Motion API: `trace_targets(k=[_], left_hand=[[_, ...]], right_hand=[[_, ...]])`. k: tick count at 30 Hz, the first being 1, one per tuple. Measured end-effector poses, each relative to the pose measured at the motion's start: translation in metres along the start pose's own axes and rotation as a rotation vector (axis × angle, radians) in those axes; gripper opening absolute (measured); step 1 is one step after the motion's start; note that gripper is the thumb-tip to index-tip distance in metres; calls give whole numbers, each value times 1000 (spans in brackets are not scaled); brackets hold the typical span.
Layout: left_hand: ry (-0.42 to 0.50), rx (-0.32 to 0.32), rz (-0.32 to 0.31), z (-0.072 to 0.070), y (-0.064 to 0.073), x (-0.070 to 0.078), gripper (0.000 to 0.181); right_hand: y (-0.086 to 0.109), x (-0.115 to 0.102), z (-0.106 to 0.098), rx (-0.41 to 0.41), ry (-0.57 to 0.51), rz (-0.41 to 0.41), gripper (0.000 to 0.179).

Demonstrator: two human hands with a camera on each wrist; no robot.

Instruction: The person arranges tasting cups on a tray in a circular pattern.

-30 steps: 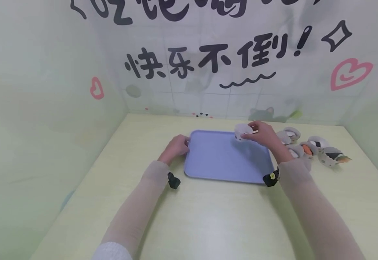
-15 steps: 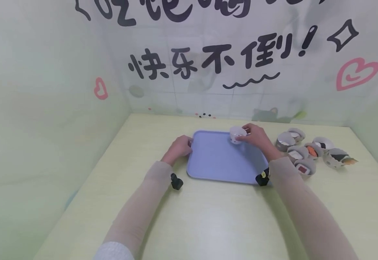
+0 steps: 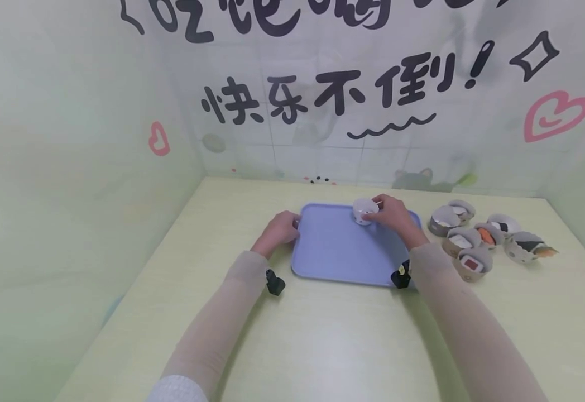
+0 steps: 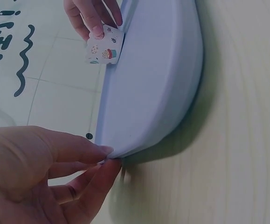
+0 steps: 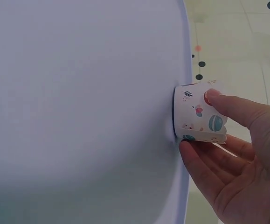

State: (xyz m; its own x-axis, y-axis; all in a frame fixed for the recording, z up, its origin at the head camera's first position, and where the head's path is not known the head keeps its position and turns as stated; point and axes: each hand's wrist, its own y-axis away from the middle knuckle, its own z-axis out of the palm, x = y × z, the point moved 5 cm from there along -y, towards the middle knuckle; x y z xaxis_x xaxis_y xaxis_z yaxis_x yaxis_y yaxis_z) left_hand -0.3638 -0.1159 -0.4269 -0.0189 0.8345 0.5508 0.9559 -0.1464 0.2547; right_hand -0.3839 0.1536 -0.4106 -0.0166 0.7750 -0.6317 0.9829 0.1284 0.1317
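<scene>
My right hand [image 3: 394,216] pinches a small white paper baking cup [image 5: 197,112] printed with macarons and leaves, thumb on one side and fingers on the other. The cup's base is right at the surface of the blue tray [image 3: 343,251], close to the far rim. In the left wrist view the same cup [image 4: 107,46] shows a cupcake print. At the tray's left edge my left hand [image 3: 281,229] pinches the rim, thumb above and fingers beneath. The cup's inside is hidden in both wrist views.
Right of the tray stand several paper cups holding sushi-like pieces. One holds a white piece with a red square [image 3: 471,263], another an orange-topped piece [image 3: 486,237]. A cup with an orange tail [image 3: 523,248] is farthest right. A printed wall [image 3: 312,162] closes the back.
My right hand has carried the paper cup down and slightly left onto the tray's far part. My left hand keeps its grip on the rim. The view has shifted slightly.
</scene>
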Motion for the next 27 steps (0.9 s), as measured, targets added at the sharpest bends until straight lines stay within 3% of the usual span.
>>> trace_targets(k=[13,27], left_hand=[[-4,-6,-1,1,0,2,60],[13,-13,11,2,-2,-1,63]], right_hand=[[0,1,1,-3,-19,10,70],[8,3,-11,18,-15,-14,71]])
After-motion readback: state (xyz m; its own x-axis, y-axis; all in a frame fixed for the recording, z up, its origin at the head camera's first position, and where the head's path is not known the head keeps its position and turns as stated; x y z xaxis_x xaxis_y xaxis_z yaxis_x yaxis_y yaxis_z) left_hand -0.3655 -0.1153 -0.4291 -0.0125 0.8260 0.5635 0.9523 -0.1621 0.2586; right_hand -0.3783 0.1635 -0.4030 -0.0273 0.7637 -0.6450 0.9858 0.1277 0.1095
